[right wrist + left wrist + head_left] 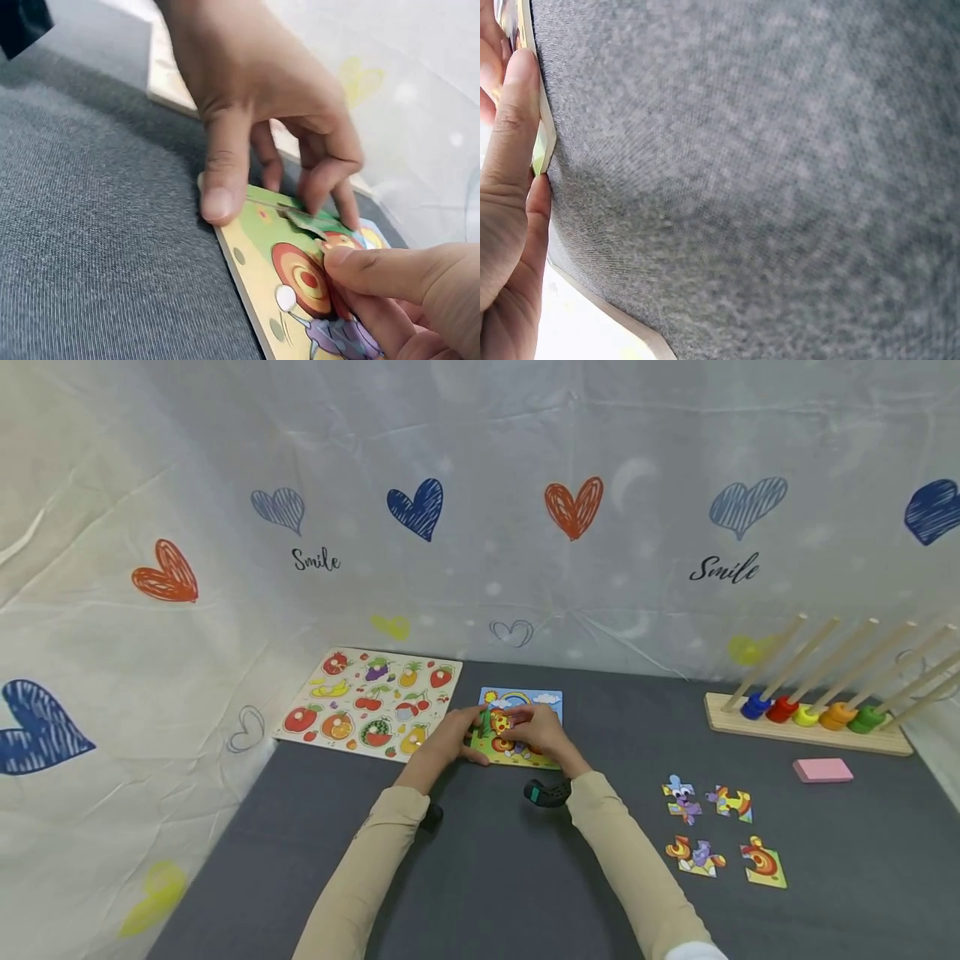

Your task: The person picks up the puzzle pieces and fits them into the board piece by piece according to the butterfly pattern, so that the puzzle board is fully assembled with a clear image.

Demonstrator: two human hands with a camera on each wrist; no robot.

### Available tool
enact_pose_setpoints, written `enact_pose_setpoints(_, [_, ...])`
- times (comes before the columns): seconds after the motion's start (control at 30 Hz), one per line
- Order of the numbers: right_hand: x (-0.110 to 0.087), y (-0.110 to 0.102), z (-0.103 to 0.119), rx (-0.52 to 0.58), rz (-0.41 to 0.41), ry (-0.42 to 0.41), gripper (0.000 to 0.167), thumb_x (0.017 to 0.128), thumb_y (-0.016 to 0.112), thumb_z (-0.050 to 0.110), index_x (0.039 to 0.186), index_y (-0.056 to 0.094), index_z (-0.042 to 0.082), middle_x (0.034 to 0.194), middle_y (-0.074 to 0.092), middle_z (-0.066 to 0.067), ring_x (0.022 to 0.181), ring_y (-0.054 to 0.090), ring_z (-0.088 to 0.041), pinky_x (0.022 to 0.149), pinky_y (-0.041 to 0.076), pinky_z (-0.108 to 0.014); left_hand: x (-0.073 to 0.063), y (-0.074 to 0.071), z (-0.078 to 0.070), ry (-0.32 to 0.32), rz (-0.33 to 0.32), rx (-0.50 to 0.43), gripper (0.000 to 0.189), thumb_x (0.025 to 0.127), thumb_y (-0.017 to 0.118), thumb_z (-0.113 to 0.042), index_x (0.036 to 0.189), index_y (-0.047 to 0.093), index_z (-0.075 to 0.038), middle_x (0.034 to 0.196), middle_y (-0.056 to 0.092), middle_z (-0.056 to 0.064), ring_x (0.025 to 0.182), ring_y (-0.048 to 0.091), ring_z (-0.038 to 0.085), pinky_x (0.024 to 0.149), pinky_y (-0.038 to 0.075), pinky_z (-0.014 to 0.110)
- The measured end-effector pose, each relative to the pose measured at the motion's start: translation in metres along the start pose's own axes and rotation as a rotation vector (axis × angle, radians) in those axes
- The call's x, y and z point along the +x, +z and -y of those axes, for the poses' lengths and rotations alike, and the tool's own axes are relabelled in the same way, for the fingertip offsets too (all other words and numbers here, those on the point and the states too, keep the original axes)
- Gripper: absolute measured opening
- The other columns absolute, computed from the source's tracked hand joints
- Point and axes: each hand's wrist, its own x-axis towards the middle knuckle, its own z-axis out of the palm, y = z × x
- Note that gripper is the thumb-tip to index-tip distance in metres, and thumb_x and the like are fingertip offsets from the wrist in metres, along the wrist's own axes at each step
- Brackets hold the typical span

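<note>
Both hands are at a small picture puzzle board (551,697) with a rainbow and a bright cartoon scene. My left hand (452,737) grips its left side, the thumb (219,196) at the near corner and bent fingers over the picture. From the right, my right hand (542,731) pinches a puzzle piece (339,240) between thumb and fingertips; one side of it stands tilted above the board. Fingers hide much of the piece. In the left wrist view, the left hand (510,172) touches the board's edge.
Left of the puzzle lies a fruit board (354,717). Several loose puzzle pieces (763,862) lie at right on the dark table (480,877). Beyond them are a pink block (822,770) and a wooden stand (810,731) with pegs and coloured rings. A printed curtain hangs behind.
</note>
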Motion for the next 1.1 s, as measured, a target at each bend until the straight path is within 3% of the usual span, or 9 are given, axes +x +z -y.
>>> enact_pose_setpoints(0.17, [0.004, 0.005, 0.006, -0.057, -0.045, 0.006, 0.037, 0.08, 0.076, 0.004, 0.115, 0.068, -0.002, 0.091, 0.069, -0.013, 0.071, 0.062, -0.015, 0.061, 0.05, -0.024, 0.0, 0.0, 0.001, 0.003, 0.0, 0.003, 0.097, 0.064, 0.089, -0.026, 0.143, 0.041, 0.003, 0.107, 0.058, 0.01, 0.093, 0.054, 0.023, 0.088, 0.047, 0.037])
enact_pose_setpoints(0.33, [0.002, 0.007, 0.013, -0.104, -0.076, -0.013, 0.036, 0.08, 0.074, 0.0, 0.115, 0.068, -0.005, 0.089, 0.069, -0.017, 0.069, 0.063, -0.02, 0.059, 0.05, -0.026, 0.002, 0.0, 0.001, 0.005, 0.006, 0.002, 0.097, 0.065, 0.089, -0.025, 0.143, 0.04, 0.004, 0.105, 0.057, 0.01, 0.092, 0.053, 0.024, 0.089, 0.046, 0.037])
enact_pose_setpoints(0.47, [0.0, 0.009, 0.016, -0.175, -0.083, -0.042, 0.036, 0.081, 0.074, 0.001, 0.116, 0.068, -0.004, 0.093, 0.069, -0.019, 0.068, 0.063, -0.022, 0.058, 0.051, -0.027, 0.002, 0.002, 0.002, -0.002, 0.006, 0.009, 0.097, 0.065, 0.089, -0.025, 0.143, 0.04, 0.004, 0.104, 0.057, 0.009, 0.091, 0.053, 0.024, 0.088, 0.046, 0.037])
enact_pose_setpoints(0.63, [0.0, 0.011, 0.013, -0.278, -0.11, -0.104, 0.036, 0.079, 0.077, 0.002, 0.113, 0.069, -0.004, 0.101, 0.07, -0.02, 0.054, 0.058, -0.02, 0.049, 0.044, -0.023, 0.002, 0.003, 0.003, 0.014, -0.002, 0.015, 0.097, 0.065, 0.089, -0.026, 0.142, 0.04, 0.005, 0.104, 0.058, 0.01, 0.089, 0.054, 0.023, 0.087, 0.047, 0.038])
enact_pose_setpoints(0.77, [0.001, 0.01, 0.004, -0.226, -0.116, -0.133, 0.035, 0.079, 0.077, 0.002, 0.113, 0.07, -0.003, 0.106, 0.069, -0.018, 0.052, 0.056, -0.02, 0.047, 0.045, -0.027, 0.001, 0.004, 0.003, 0.016, -0.001, 0.013, 0.098, 0.065, 0.089, -0.027, 0.143, 0.04, 0.004, 0.106, 0.058, 0.011, 0.092, 0.054, 0.023, 0.09, 0.046, 0.039])
enact_pose_setpoints(0.83, [0.008, 0.01, -0.009, -0.175, -0.13, -0.203, 0.031, 0.08, 0.077, 0.008, 0.111, 0.072, 0.002, 0.104, 0.07, -0.013, 0.054, 0.055, -0.017, 0.049, 0.045, -0.027, 0.001, 0.004, 0.003, 0.013, -0.003, 0.01, 0.098, 0.065, 0.089, -0.027, 0.143, 0.04, 0.004, 0.107, 0.058, 0.011, 0.093, 0.054, 0.024, 0.091, 0.046, 0.04])
enact_pose_setpoints(0.93, [0.009, 0.012, -0.012, -0.142, -0.157, -0.247, 0.027, 0.08, 0.077, 0.007, 0.106, 0.073, 0.002, 0.099, 0.071, -0.011, 0.059, 0.054, -0.018, 0.053, 0.046, -0.031, 0.0, 0.003, 0.003, 0.018, -0.006, 0.008, 0.097, 0.065, 0.089, -0.026, 0.143, 0.04, 0.004, 0.109, 0.058, 0.012, 0.094, 0.055, 0.025, 0.092, 0.046, 0.04])
enact_pose_setpoints(1.03, [0.007, 0.015, -0.01, -0.145, -0.187, -0.226, 0.027, 0.079, 0.078, 0.004, 0.106, 0.073, 0.001, 0.099, 0.071, -0.013, 0.059, 0.051, -0.016, 0.054, 0.043, -0.028, -0.001, 0.003, 0.003, 0.044, -0.012, 0.007, 0.096, 0.066, 0.089, -0.025, 0.143, 0.04, 0.005, 0.111, 0.059, 0.013, 0.097, 0.056, 0.027, 0.092, 0.046, 0.04])
enact_pose_setpoints(1.1, [0.002, 0.016, 0.001, -0.164, -0.194, -0.146, 0.029, 0.078, 0.077, -0.001, 0.106, 0.073, -0.001, 0.1, 0.07, -0.016, 0.06, 0.049, -0.016, 0.054, 0.042, -0.028, -0.002, 0.003, 0.004, 0.071, -0.02, 0.014, 0.095, 0.067, 0.088, -0.025, 0.142, 0.04, 0.005, 0.111, 0.059, 0.013, 0.097, 0.056, 0.027, 0.091, 0.046, 0.04])
